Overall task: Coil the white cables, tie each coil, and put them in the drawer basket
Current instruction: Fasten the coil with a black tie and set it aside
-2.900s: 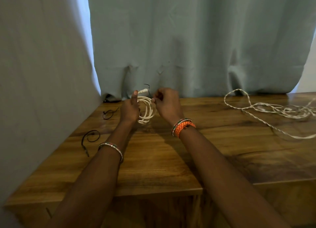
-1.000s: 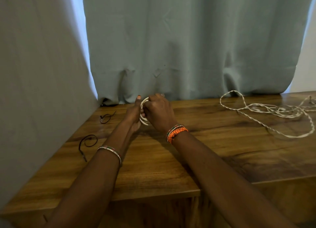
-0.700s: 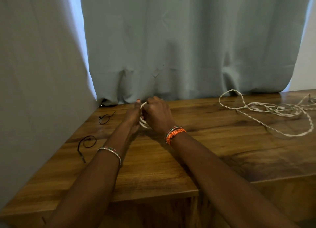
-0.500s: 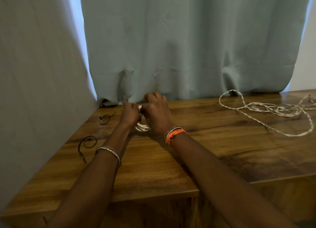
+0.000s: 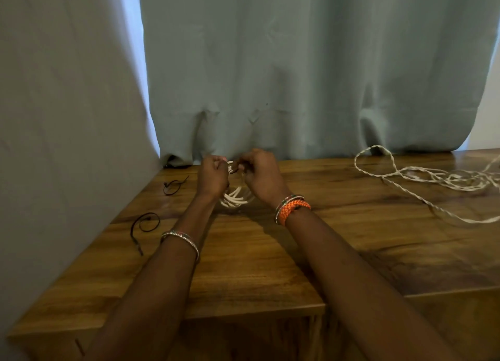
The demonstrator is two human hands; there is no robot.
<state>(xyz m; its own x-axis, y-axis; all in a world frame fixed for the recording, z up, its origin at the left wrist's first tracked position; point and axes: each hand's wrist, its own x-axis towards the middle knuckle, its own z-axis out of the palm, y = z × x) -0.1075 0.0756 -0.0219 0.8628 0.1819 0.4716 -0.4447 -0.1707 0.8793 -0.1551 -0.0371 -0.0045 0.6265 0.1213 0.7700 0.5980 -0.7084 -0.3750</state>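
Note:
A small coil of white cable [image 5: 234, 197] stands between my two hands near the back of the wooden table [image 5: 243, 266]. My left hand [image 5: 212, 175] and my right hand [image 5: 261, 172] each pinch an end of a thin black tie [image 5: 234, 170] that crosses the top of the coil. The upper part of the coil is hidden behind my fingers. A long loose white cable [image 5: 422, 178] lies tangled at the back right of the table.
Two spare black ties lie on the left of the table, one [image 5: 173, 186] near the back and one [image 5: 143, 225] closer to me. A grey-green curtain [image 5: 297, 76] hangs behind the table. A pale wall [image 5: 67, 117] borders the left edge.
My hands drew together over the coil, lowered it onto the table, and have now parted slightly, each pulling an end of the black tie.

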